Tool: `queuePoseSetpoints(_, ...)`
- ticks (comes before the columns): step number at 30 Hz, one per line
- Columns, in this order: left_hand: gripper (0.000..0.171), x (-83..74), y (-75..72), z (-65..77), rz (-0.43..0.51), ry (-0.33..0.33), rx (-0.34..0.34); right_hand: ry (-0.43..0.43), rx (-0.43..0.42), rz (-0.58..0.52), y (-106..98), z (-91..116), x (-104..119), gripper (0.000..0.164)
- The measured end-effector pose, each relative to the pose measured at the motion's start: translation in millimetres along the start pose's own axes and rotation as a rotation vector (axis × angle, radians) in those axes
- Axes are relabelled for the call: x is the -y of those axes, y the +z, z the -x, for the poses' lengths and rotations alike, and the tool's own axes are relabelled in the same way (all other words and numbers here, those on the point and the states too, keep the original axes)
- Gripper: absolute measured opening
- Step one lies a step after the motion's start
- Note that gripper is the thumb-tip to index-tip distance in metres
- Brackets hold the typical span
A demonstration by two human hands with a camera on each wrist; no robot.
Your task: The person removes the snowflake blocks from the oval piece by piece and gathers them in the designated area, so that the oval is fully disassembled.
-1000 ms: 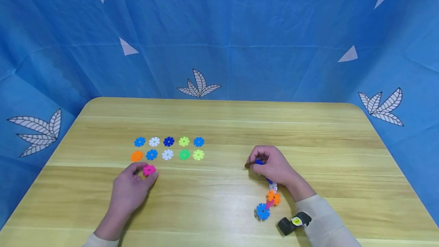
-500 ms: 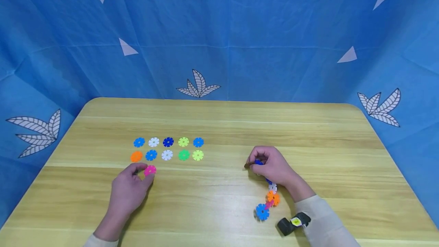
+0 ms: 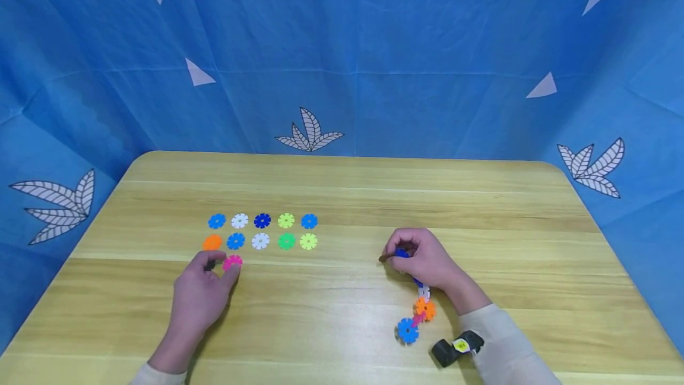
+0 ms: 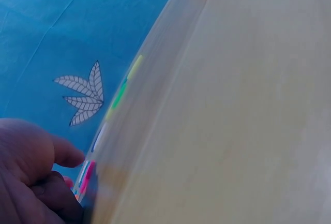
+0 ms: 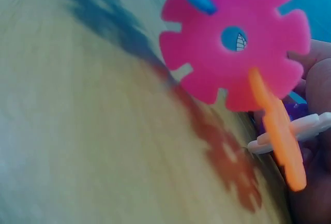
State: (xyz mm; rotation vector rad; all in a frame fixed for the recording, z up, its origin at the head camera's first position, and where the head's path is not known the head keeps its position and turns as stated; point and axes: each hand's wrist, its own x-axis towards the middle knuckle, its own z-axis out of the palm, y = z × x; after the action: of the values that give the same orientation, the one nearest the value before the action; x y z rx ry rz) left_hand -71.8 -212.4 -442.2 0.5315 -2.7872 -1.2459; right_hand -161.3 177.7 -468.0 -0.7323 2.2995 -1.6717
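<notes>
In the head view, my left hand point(image 3: 202, 293) has its thumb and index finger at the edges of a pink notched plastic disc point(image 3: 232, 262), pinching it low over the table. The left wrist view shows this pink disc point(image 4: 88, 177) nearly edge-on beside the fingers. My right hand point(image 3: 419, 257) grips the upper end of a chain of interlocking notched discs. A brown disc point(image 3: 385, 258) and a dark blue disc point(image 3: 402, 253) show at its fingertips. Below hang a white disc point(image 3: 424, 293), an orange disc point(image 3: 425, 309), a pink disc point(image 5: 232, 43) and a blue disc point(image 3: 408, 331). The palm hides some links.
Two rows of flat notched discs lie beyond my left hand, among them an orange disc point(image 3: 212, 242), a green disc point(image 3: 287, 241) and a dark blue disc point(image 3: 262, 220). A black wrist device point(image 3: 457, 348) sits by the right sleeve. A blue cloth point(image 3: 352, 46) hangs behind the wooden table point(image 3: 342, 183).
My left thumb has drawn in toward the index finger, and the pink disc has shifted slightly away from me. The right hand and its chain have barely moved.
</notes>
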Motion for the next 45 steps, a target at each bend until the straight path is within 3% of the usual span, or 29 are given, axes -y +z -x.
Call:
queuePoseSetpoints(9, 0.036, -8.5, 9.6, 2.9, 0.110, -0.024, -0.017, -0.111, 0.041, -0.070, -1, -2, -3, 0.014)
queuePoseSetpoints(16, 0.031, -18.0, 25.7, 4.7, 0.166, 0.090, -0.039, -0.095, 0.063, -0.044, 0, -2, -3, 0.016)
queuePoseSetpoints(23, 0.028, -28.6, 44.2, 9.9, 0.235, 0.153, 0.048, -0.031, 0.128, -0.012, -4, -1, -2, 0.026)
queuePoseSetpoints(32, 0.022, -48.9, 66.9, 20.2, 0.284, 0.197, 0.158, -0.115, 0.164, -0.068, -3, -2, -2, 0.020)
queuePoseSetpoints(40, 0.021, -60.9, 84.4, 23.5, 0.305, 0.249, 0.261, 0.011, 0.147, 0.014, -4, -2, 2, 0.029)
queuePoseSetpoints(45, 0.024, -65.8, 93.3, 22.7, 0.306, 0.287, 0.311, 0.058, 0.140, 0.000, -4, -3, 2, 0.033)
